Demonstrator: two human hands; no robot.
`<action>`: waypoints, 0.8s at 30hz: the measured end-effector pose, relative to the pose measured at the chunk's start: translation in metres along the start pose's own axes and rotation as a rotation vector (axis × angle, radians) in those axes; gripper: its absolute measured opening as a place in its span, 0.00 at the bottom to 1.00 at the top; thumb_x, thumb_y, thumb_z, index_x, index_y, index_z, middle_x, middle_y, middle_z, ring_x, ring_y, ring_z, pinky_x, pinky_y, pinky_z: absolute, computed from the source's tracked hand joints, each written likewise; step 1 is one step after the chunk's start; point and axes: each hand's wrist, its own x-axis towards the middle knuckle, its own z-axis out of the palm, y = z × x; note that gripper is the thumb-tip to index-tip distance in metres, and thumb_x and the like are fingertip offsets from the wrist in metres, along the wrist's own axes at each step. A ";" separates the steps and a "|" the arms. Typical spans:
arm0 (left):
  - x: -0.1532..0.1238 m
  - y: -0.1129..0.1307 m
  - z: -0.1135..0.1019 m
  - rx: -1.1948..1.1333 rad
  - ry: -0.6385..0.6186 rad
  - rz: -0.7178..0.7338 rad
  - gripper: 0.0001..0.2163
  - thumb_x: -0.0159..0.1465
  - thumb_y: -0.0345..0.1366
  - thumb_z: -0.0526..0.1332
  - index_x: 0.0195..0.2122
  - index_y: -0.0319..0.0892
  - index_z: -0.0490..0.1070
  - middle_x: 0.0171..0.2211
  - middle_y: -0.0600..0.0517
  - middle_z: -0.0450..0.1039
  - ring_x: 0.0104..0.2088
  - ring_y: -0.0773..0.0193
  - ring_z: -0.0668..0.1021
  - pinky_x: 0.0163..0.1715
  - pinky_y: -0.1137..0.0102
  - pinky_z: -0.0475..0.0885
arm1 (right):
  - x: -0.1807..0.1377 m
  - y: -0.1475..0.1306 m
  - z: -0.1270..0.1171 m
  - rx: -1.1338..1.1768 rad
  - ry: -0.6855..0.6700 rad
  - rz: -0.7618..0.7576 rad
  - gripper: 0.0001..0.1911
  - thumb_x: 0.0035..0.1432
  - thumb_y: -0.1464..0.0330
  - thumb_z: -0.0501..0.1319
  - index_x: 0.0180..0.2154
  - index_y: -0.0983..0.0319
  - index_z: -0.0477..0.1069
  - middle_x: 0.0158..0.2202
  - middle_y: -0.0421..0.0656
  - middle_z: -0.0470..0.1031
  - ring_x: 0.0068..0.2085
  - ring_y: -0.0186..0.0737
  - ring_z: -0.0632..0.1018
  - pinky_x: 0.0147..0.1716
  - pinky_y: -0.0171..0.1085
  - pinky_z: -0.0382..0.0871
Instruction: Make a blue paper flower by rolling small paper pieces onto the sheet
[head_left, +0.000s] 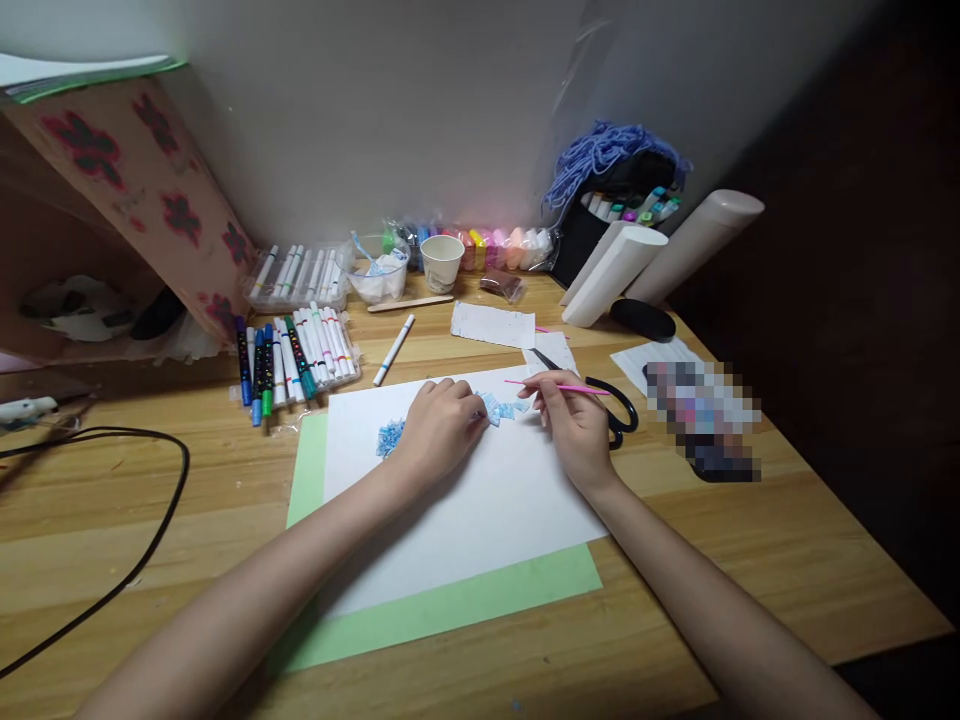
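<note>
A white sheet of paper [465, 530] lies on a green sheet [480, 610]. My left hand [442, 425] rests on the white paper with curled fingers, its fingertips touching down beside light blue striped scraps [501, 409]. Whatever those fingertips may pinch is hidden. A cluster of small blue pieces [390, 438] shows to the left of that hand, partly covered by it. My right hand [574, 425] holds a thin pink stick [589, 388] between thumb and fingers, its tip pointing left above the scraps. Black-handled scissors [628, 405] lie partly behind this hand.
Markers [300, 350] in trays stand at the back left, with one loose marker [394, 350] nearby. Behind the paper are a paper cup [442, 262], a clear bowl [377, 270] and paper strips [493, 325]. A blurred phone-like object [701, 420] lies right; a black cable [176, 490] left.
</note>
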 end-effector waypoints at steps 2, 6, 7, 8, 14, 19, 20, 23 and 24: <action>-0.002 -0.004 0.001 -0.061 0.020 -0.021 0.06 0.63 0.36 0.58 0.33 0.44 0.74 0.32 0.50 0.73 0.33 0.60 0.72 0.34 0.65 0.62 | 0.000 -0.001 0.000 0.011 -0.015 -0.005 0.12 0.63 0.62 0.54 0.35 0.60 0.73 0.31 0.40 0.73 0.28 0.32 0.70 0.27 0.32 0.64; -0.006 -0.006 0.000 -0.156 0.057 -0.067 0.06 0.63 0.36 0.59 0.33 0.43 0.74 0.33 0.50 0.73 0.34 0.61 0.72 0.35 0.65 0.63 | -0.001 -0.003 0.001 0.020 -0.034 -0.003 0.12 0.64 0.62 0.54 0.36 0.59 0.73 0.31 0.41 0.74 0.28 0.32 0.70 0.27 0.32 0.65; -0.007 -0.005 -0.001 -0.162 0.063 -0.077 0.06 0.63 0.36 0.58 0.33 0.43 0.74 0.33 0.50 0.73 0.35 0.60 0.72 0.36 0.65 0.63 | -0.001 -0.003 0.001 0.014 -0.036 -0.003 0.12 0.64 0.62 0.54 0.36 0.59 0.73 0.31 0.41 0.74 0.28 0.33 0.71 0.26 0.32 0.65; -0.008 -0.005 -0.002 -0.163 0.067 -0.087 0.06 0.63 0.35 0.58 0.33 0.43 0.73 0.33 0.50 0.73 0.35 0.60 0.72 0.36 0.64 0.63 | -0.001 -0.003 0.001 0.009 -0.037 -0.002 0.12 0.64 0.62 0.54 0.36 0.59 0.73 0.31 0.41 0.74 0.29 0.33 0.71 0.26 0.32 0.65; -0.004 -0.001 -0.007 -0.068 0.017 -0.034 0.07 0.61 0.38 0.61 0.37 0.43 0.74 0.36 0.49 0.73 0.38 0.58 0.71 0.38 0.63 0.61 | -0.001 -0.003 0.002 0.009 -0.037 -0.017 0.13 0.63 0.61 0.54 0.35 0.60 0.73 0.31 0.41 0.74 0.31 0.34 0.74 0.25 0.32 0.66; 0.004 0.001 -0.006 0.027 -0.026 0.056 0.06 0.63 0.36 0.58 0.35 0.45 0.76 0.36 0.50 0.73 0.38 0.58 0.71 0.36 0.64 0.58 | -0.001 -0.003 0.001 0.006 -0.038 -0.025 0.12 0.64 0.62 0.54 0.35 0.59 0.73 0.31 0.41 0.74 0.31 0.34 0.73 0.27 0.32 0.66; 0.005 0.001 -0.006 0.030 -0.028 0.055 0.07 0.64 0.35 0.57 0.34 0.45 0.76 0.36 0.50 0.73 0.38 0.59 0.71 0.36 0.64 0.58 | -0.001 -0.003 0.001 0.005 -0.034 -0.032 0.12 0.64 0.62 0.54 0.35 0.59 0.73 0.31 0.41 0.74 0.31 0.34 0.73 0.27 0.33 0.66; 0.005 0.003 -0.005 0.023 -0.014 0.015 0.08 0.64 0.34 0.56 0.34 0.44 0.76 0.35 0.51 0.73 0.37 0.59 0.71 0.35 0.64 0.58 | -0.002 -0.003 0.000 -0.004 -0.030 -0.047 0.12 0.64 0.62 0.54 0.35 0.59 0.73 0.30 0.40 0.74 0.29 0.33 0.72 0.29 0.33 0.66; 0.005 0.003 -0.004 0.020 -0.004 -0.003 0.08 0.64 0.34 0.57 0.34 0.44 0.76 0.35 0.50 0.73 0.37 0.59 0.71 0.35 0.64 0.58 | -0.002 -0.004 0.001 -0.008 -0.033 -0.049 0.12 0.64 0.62 0.54 0.35 0.59 0.73 0.30 0.40 0.74 0.29 0.33 0.71 0.29 0.34 0.66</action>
